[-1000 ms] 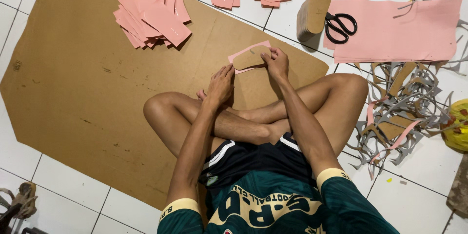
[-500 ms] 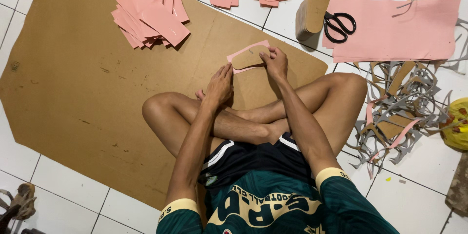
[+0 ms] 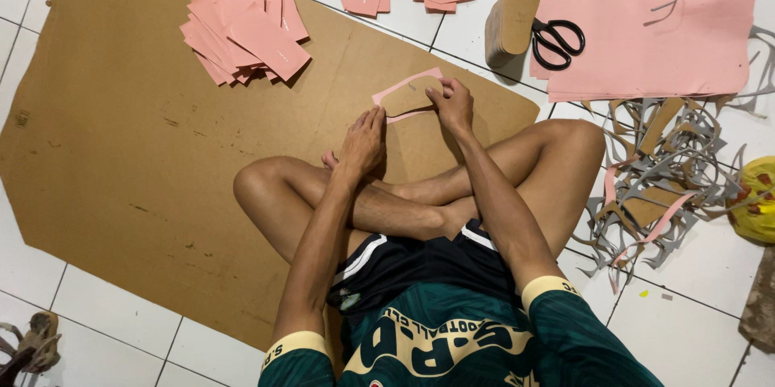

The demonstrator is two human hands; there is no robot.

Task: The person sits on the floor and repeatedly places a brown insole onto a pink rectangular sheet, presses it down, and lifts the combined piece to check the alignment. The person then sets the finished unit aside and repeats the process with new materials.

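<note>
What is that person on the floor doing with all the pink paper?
A person sits cross-legged on a big brown board. Their right hand presses a tan sole-shaped piece onto a pink sheet, and the left hand rests right beside it. A pile of pink pieces lies on the board. Black scissors lie on a larger pink sheet, with a heap of cut scraps nearby.

The floor [image 3: 694, 322] is laid with white square tiles and thin dark grout lines. A large brown cardboard sheet [image 3: 121, 145] lies flat across it, its edges uneven and its surface scuffed. Light is even and bright, with soft shadows. No walls, windows or furniture come into view; the tiles run to every edge of the frame.
</note>
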